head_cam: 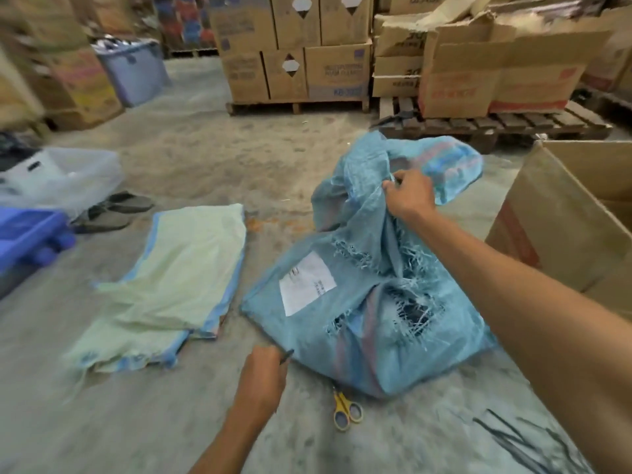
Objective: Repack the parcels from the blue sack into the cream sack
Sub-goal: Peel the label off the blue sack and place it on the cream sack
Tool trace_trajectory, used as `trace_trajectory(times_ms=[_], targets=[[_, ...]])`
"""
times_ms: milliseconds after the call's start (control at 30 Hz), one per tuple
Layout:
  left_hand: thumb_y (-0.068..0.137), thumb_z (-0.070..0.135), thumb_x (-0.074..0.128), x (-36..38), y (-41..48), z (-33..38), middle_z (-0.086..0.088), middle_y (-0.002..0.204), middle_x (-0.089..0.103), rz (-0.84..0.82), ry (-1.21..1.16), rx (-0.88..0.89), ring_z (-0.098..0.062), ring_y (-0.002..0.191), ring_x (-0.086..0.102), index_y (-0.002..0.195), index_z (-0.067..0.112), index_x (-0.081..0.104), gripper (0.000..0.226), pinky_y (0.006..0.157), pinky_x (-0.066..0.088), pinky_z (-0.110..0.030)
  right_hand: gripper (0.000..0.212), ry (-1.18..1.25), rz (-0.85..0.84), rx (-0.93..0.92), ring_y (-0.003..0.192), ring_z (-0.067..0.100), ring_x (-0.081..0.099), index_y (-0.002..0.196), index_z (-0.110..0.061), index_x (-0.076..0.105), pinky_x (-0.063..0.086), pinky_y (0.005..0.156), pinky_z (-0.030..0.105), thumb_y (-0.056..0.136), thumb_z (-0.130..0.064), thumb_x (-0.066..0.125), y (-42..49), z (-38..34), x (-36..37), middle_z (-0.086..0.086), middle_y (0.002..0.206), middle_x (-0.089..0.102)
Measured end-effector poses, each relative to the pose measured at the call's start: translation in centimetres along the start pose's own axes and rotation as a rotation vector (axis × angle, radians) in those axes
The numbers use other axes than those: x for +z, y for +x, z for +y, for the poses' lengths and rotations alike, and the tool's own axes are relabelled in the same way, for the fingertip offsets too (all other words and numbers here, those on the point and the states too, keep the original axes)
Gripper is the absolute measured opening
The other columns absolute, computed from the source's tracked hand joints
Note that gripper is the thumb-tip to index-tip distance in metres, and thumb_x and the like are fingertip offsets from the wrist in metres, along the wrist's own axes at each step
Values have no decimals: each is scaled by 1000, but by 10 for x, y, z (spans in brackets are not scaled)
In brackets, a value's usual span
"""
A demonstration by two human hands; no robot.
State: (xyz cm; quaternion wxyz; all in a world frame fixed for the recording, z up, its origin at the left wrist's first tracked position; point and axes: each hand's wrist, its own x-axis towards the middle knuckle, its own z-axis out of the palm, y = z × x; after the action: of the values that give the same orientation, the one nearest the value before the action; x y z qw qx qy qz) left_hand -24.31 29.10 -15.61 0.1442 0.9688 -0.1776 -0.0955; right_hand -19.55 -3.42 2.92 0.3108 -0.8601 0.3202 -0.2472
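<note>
Location type: warehouse or goods store. Indicators: printed cardboard cartons [297, 63] stacked in tiers on a wooden pallet [297, 106]; a second pallet [496, 126] carrying torn cartons [478, 73]; a bare concrete floor [205, 148]; a large open carton [564, 241] at right; a grey plastic bin [133, 73] at rear left. The blue sack [307, 336] and the cream sack [184, 275], both woven, lie directly on the floor, with scissors [347, 410] beside the blue one.
</note>
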Motion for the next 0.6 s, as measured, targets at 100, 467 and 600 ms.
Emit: trace_trajectory(times_ms=[100,467,600], targets=[[98,30,47,66,-27,-31,-9,105,70,-115,133,-44,-25,99,66,107,16,70,28,81,47,-33,40,-23,-26,16,79,27,55,61,-18,44,37,68,31,98,-26,56,-14,3,20,11,80,56],[86,36,60,75,-41,-35,-2,116,66,-279,239,75,-22,107,65,116,22,66,34,89,51,-30,28,-46,17,96,88,30,57,71,-10,55,47,81,34,98,-19,53,-33,-1,11,14,89,60],[66,43,83,21,-4,-17,1,120,63,-425,191,120,-19,111,62,123,23,65,63,89,51,-29,42,-170,197,14,123,34,52,135,-12,52,46,97,45,94,-11,53,-46,-18,9,15,131,57]])
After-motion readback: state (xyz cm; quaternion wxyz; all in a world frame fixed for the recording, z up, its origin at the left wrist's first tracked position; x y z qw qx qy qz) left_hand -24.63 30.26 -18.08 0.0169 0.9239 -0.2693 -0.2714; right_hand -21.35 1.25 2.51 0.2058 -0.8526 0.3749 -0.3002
